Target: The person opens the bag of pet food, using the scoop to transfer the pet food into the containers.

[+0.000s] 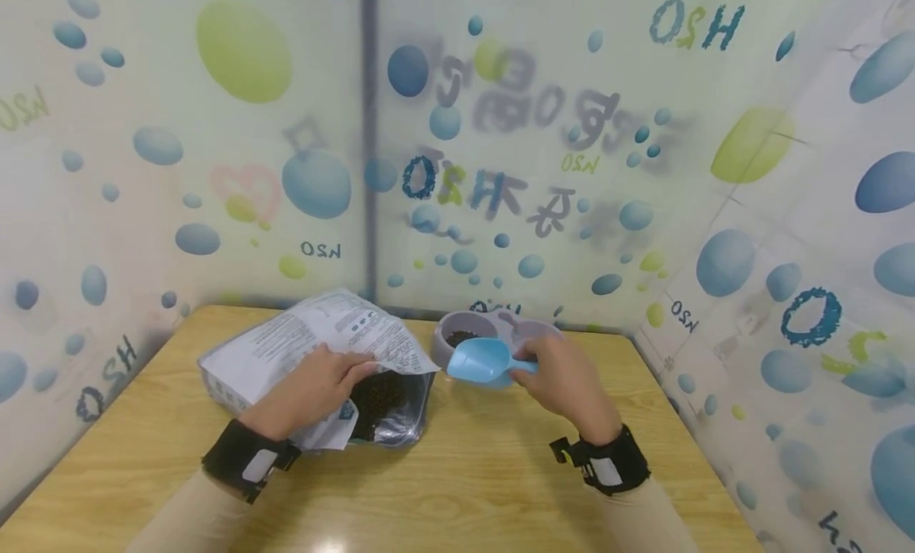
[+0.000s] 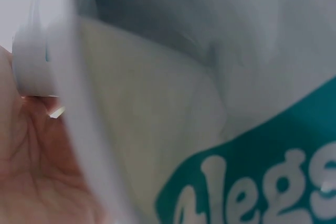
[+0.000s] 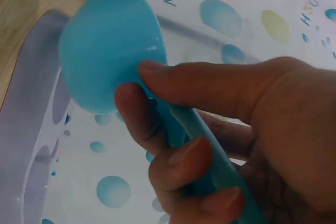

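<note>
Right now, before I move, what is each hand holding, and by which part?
The right hand holds the blue scoop by its handle, close to the bowl. The left hand holds the white bag near its open end.

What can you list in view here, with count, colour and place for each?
White bag: one, white with print, left on the table
Pellets: too many to count, dark brown, in bag and bowl
Double bowl: one, greyish lilac, at table's back, right of bag
Scoop: one, light blue, before bowl
Table: one, wood-toned, beneath
Walls: three sides, pale, blue-and-green spots, around table
Wrist straps: two, black, on wrists
Sleeves: two, beige, on forearms
Left grip: one, bare, at bag's opening
Right grip: one, bare, holding scoop's handle
</note>
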A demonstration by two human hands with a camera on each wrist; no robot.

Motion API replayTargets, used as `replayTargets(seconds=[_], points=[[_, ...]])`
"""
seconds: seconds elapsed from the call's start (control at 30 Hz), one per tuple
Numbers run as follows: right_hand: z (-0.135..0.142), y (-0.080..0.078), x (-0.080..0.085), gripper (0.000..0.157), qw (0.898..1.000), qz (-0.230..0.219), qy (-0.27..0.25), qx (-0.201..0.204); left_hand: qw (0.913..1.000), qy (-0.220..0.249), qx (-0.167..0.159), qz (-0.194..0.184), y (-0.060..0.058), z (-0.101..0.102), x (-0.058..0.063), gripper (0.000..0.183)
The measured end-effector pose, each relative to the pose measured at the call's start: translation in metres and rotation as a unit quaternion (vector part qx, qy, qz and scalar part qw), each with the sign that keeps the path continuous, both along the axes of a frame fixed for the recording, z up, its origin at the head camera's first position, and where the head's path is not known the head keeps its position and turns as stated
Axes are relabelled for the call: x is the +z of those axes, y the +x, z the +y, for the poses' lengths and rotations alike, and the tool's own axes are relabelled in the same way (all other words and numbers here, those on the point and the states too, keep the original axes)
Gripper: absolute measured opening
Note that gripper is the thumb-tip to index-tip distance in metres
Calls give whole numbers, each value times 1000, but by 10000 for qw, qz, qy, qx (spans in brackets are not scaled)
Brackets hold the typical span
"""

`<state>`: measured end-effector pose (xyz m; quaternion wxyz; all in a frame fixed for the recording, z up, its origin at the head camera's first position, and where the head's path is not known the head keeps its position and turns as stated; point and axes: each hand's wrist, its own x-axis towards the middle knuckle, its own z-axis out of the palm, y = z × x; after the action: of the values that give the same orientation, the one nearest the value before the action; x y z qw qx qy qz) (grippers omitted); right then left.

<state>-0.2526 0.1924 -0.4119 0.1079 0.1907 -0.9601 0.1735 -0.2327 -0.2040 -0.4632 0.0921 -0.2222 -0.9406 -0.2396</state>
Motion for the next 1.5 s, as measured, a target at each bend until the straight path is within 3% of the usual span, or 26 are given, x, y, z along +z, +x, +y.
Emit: replayTargets(seconds=[0.17,0.43,0.77,1.0,1.27,1.5], points=[[-5,16,2,21,9994,-332,-126,4,10000,-32,22,41,2,0,0,43],[-8,37,15,19,9965,-775,-142,262,10000,33,62,57,5,-5,-4,43],[-13,50,26,16,9870,-933,-530,1201,10000,-7,42,76,-2,-4,-6,44],[-29,52,17,12,9811,-871,-518,1648,10000,-8,2,65,-3,-3,-5,44],[-53,53,1,18,9852,-866,-284,1452,9999,-62,26,-81,-4,-3,-3,43],[-66,51,-8,15,9822,-971,-185,1598,9999,-102,22,-32,-3,-1,-2,42]])
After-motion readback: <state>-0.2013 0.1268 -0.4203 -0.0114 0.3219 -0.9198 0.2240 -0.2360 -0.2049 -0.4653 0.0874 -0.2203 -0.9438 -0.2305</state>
